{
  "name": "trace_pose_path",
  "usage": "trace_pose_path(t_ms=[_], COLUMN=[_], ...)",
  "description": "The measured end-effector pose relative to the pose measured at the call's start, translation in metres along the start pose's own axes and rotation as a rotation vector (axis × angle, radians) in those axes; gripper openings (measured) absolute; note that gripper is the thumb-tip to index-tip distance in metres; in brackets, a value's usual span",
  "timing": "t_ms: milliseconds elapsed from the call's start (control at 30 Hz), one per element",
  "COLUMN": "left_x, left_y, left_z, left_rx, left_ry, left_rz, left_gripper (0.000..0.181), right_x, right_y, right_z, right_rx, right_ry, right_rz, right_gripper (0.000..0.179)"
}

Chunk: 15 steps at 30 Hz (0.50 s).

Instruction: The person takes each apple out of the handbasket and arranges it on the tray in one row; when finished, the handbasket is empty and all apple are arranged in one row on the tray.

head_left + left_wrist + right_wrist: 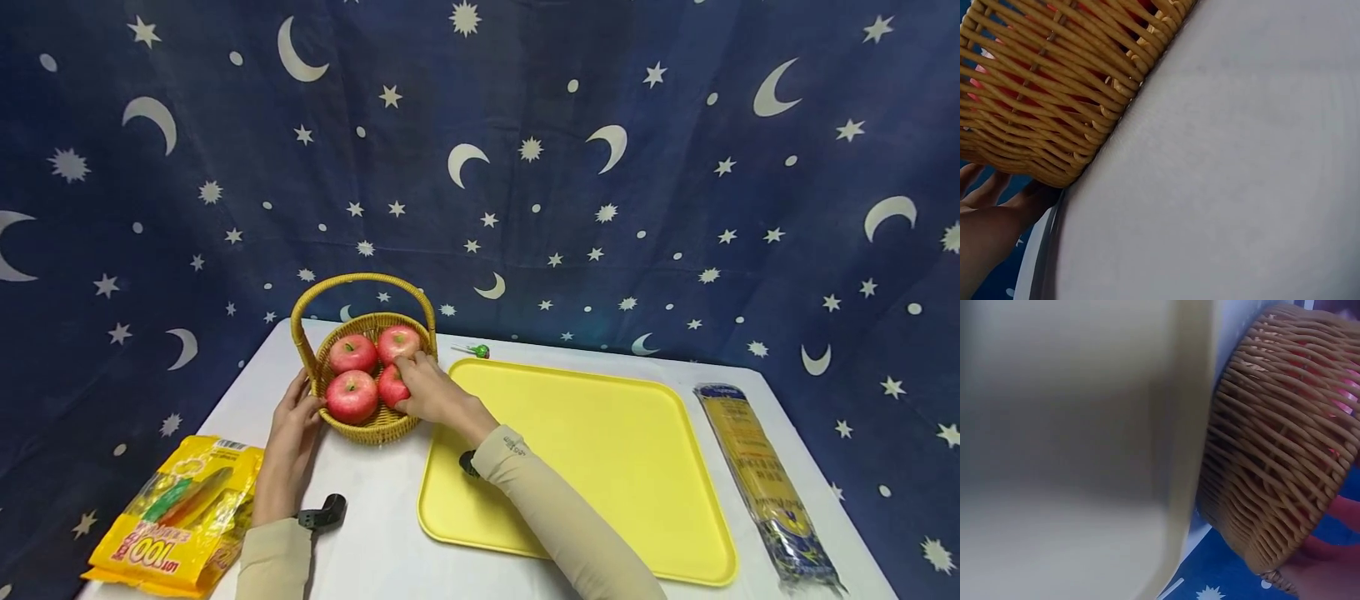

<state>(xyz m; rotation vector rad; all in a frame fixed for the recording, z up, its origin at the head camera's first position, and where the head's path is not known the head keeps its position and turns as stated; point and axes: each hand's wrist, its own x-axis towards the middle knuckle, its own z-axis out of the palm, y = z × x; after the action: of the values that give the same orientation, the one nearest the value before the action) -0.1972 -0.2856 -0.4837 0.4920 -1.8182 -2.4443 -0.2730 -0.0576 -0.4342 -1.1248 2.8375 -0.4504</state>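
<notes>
Basket [382,434]: near worktop's [375,508] back left corner
Left grip [291,433]: holding basket, likely keeping it still
Right grip [431,388]: curled round one apple [392,388]

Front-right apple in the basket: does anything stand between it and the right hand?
Nothing visible does: the right hand reaches over the rim of the basket and touches the apple.

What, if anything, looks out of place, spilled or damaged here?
No spill or damage shows, and the apples sit inside the upright basket. The one stray is what looks like a lollipop, lying on the white table just beyond the far-left corner of the yellow tray; it seems odd because it is loose and alone.
</notes>
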Motion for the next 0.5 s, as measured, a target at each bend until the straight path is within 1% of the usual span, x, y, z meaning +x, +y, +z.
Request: trace_pose_path(t_ms=[100,167,233,367,500], left_x=[-0.001,-0.003,-0.004,-0.005,-0.004], left_y=[0.0,-0.001,-0.002,-0.003,-0.002], left_z=[-0.001,-0.001,-0.001,0.002,0.004], left_rx=[0.003,0.006,0.005,0.025,0.027], left_ry=[0.002,0.003,0.004,0.021,0.047], left_rz=[0.005,0.003,-0.002,-0.017,0.009], left_gripper=[0.077,0.077,0.077,0.075,0.071], right_x=[-0.003,-0.007,-0.013,-0.025,-0.038], right_y=[-0.001,-0.001,0.0,0.004,0.008], right_z=[0.001,0.001,0.001,-0.005,-0.015], right_rx=[-0.011,0.017,0.083,0.263,0.399], right_ry=[0.06,0.1,0.138,0.195,0.222], right_rz=[-0.029,-0.048,-0.056,-0.072,-0.09], right_gripper=[0.062,0.066,0.069,0.073,0.074])
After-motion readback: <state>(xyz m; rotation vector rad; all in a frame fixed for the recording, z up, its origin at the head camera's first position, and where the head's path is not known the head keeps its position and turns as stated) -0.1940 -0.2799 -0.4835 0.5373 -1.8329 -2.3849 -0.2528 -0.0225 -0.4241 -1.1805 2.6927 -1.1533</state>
